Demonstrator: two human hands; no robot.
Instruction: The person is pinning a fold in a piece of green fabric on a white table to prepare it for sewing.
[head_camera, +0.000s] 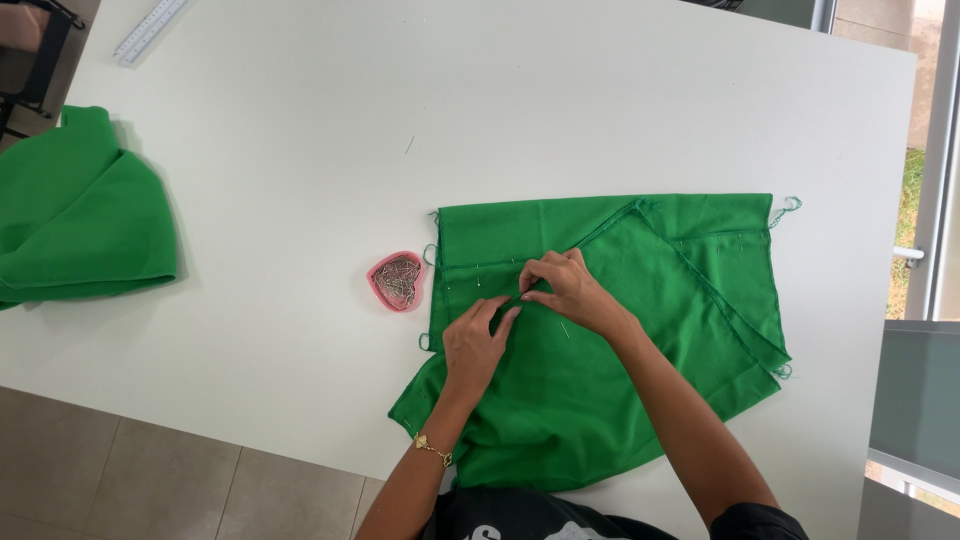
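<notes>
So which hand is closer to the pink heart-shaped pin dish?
Left. The left hand lies on the green fabric just right of and below the pink pin dish; the right hand is farther right, pinching the fabric.

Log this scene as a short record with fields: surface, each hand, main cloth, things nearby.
surface: white table
left hand: rests on the green fabric, fingertips pinching at a fold
right hand: pinches the same fold, touching the left fingertips
pins: several stuck along the fabric's seam line
pin dish: pink, heart-shaped, full of pins, just left of the fabric
second green cloth: folded at the table's left edge
ruler: far left corner
</notes>
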